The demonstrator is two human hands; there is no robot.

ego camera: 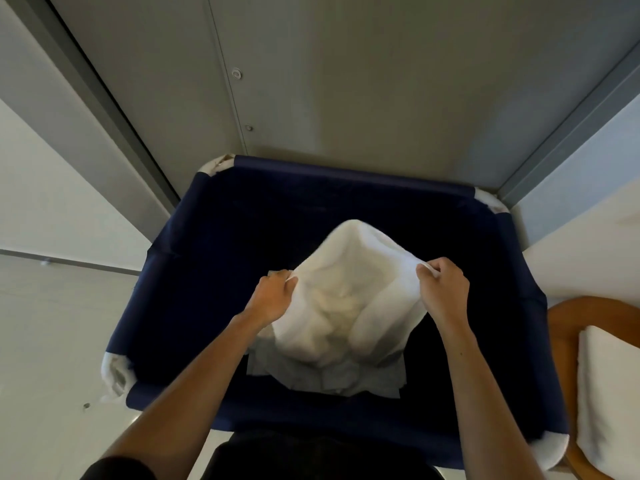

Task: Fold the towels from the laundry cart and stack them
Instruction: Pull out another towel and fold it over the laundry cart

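A large navy-blue fabric laundry cart (214, 237) with white padded corners stands against a grey panelled wall (346, 81). Above its open well hangs a white terry towel (343, 299), bunched and sagging. The left hand (272, 297) and the right hand (445, 289) each pinch one upper edge with curled fingers.

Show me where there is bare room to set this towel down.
Bare wood shows as a narrow strip on the wooden surface, between the cart rim and the folded white cloth. Pale floor lies open left of the cart. Inside the cart the middle is crowded: the held towel hangs over more laundry.
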